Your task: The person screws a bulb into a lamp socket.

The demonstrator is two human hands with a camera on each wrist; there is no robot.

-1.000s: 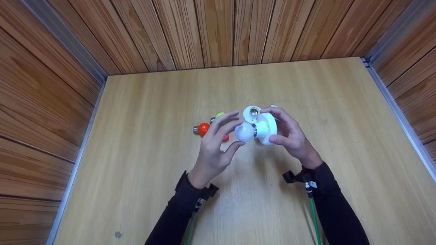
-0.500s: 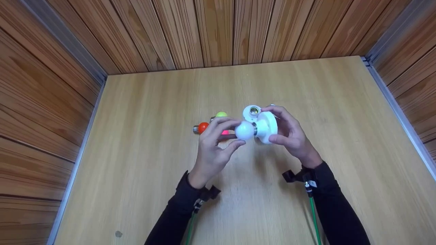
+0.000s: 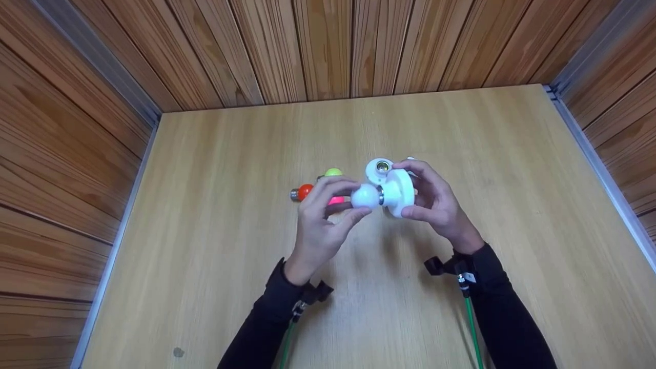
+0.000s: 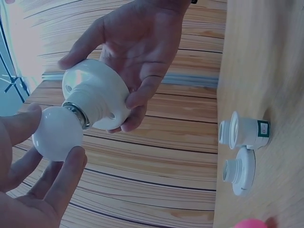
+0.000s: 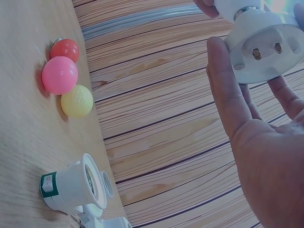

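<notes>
My left hand (image 3: 322, 225) pinches a white light bulb (image 3: 365, 196) between thumb and fingertips. The bulb's metal screw base (image 4: 78, 115) sits partly in the neck of a white lamp holder (image 3: 398, 192), with a band of its thread showing. My right hand (image 3: 435, 200) grips the lamp holder by the rim of its round base, thumb on the near side and fingers over the far side. Both are held up above the table. The underside of the holder (image 5: 266, 52), with two metal contacts, faces the right wrist camera.
A red bulb (image 3: 306, 192), a pink bulb (image 5: 60, 76) and a yellow-green bulb (image 3: 333, 172) lie on the table beyond my left hand. Behind the held holder stand another round white lamp holder (image 3: 378, 169) and a white socket with a green-edged switch (image 5: 71, 185). Wooden walls (image 3: 328, 51) enclose the table.
My left fingers have closed in from a loose spread onto the bulb. Bulb and holder have shifted very slightly left, while the right hand keeps its grip.
</notes>
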